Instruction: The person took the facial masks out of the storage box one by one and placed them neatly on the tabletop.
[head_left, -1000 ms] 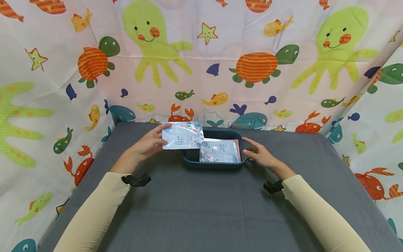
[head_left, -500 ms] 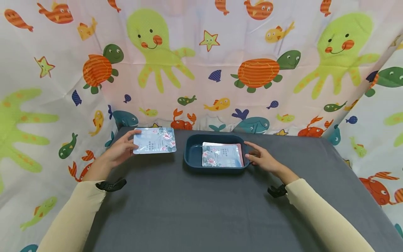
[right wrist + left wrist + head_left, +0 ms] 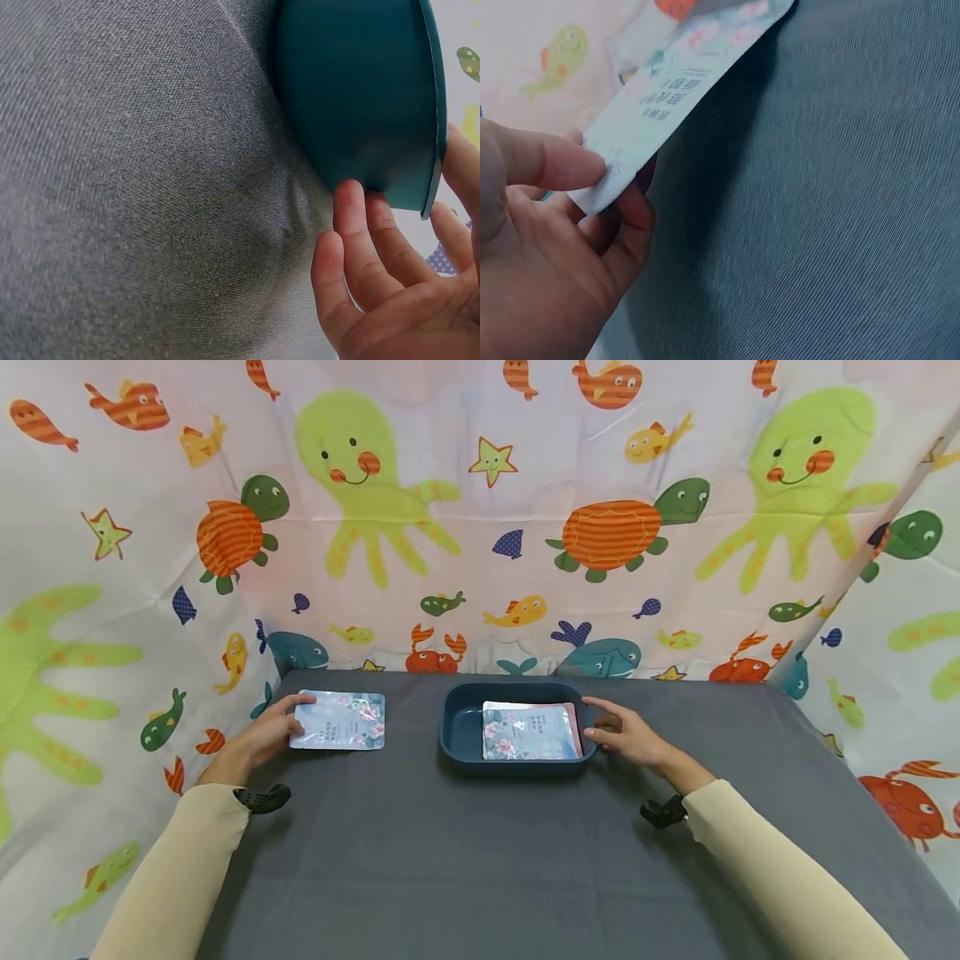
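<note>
My left hand (image 3: 262, 734) pinches the left edge of a flat, pale-blue face mask packet (image 3: 339, 721) printed with flowers and lettering. In the left wrist view the thumb lies on top of the packet (image 3: 660, 112) and curled fingers sit below it. The packet is tilted, its shadow on the cloth beneath. A dark blue plastic bin (image 3: 463, 735) stands in the middle, holding a similar floral packet (image 3: 528, 731) with a pinkish edge showing under it. At the bin's right end, my right hand (image 3: 626, 739) touches the outer wall and rim with extended fingers.
A grey cloth (image 3: 450, 860) covers the table. A curtain with printed sea animals (image 3: 495, 527) hangs behind and at both sides. Black straps (image 3: 262, 799) are worn on both wrists.
My left hand has carried its packet leftward from over the bin, then lower toward the cloth at the left. The right hand stays at the bin's right end.
</note>
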